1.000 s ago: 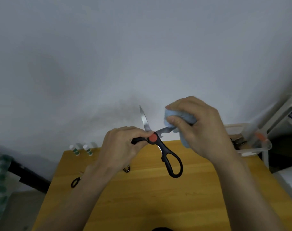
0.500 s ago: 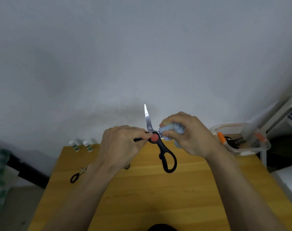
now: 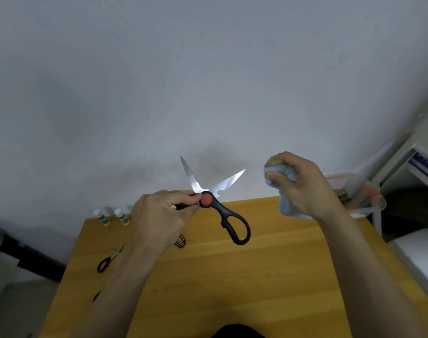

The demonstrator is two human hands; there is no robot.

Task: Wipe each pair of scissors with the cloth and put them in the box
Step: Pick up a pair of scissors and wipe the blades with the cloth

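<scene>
Mid-wipe: left hand (image 3: 159, 215) grips the splayed scissors (image 3: 217, 203), right hand (image 3: 303, 186) bunches the cloth (image 3: 286, 208); probably blades next.

A wooden surface (image 3: 269, 272) of warm yellow-orange stands against the pale wall. At its far left corner stand two small white bottles (image 3: 111, 217) with green bands, side by side. Near the left edge lies a small pair of black-handled scissors (image 3: 108, 259). At the far right corner sits a clear plastic box (image 3: 369, 206).
</scene>
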